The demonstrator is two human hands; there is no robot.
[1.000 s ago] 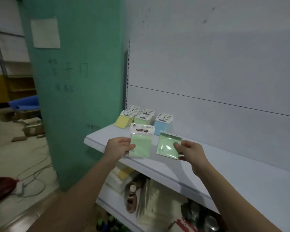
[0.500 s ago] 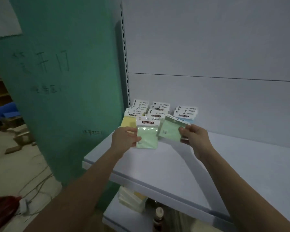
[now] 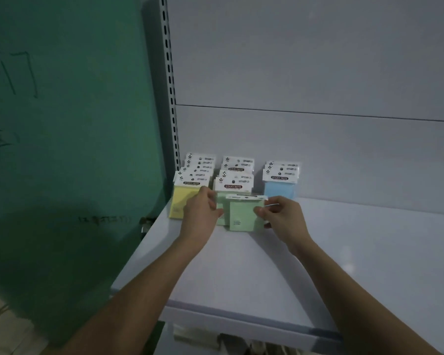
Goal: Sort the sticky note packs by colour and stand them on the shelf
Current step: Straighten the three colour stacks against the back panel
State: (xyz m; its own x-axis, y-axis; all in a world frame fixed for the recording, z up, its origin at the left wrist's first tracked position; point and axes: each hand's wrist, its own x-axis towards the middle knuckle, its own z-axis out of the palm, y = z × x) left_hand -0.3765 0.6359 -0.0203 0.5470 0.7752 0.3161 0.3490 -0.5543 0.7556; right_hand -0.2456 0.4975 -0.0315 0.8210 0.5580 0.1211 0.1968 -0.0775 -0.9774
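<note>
Three rows of sticky note packs stand at the back left of the white shelf: yellow packs on the left, green packs in the middle, blue packs on the right. My right hand pinches a green pack by its right edge and holds it upright on the shelf, at the front of the green row. Just behind it stands a second green pack, which my left hand grips by its left edge.
A perforated shelf upright runs up the left side, with a green wall beyond it. The grey back panel rises behind the packs. The shelf's front edge is near me, with items on a lower shelf below.
Both hands moved forward and down with the two green packs, from mid-air to the shelf surface in front of the green row. The camera came closer.
</note>
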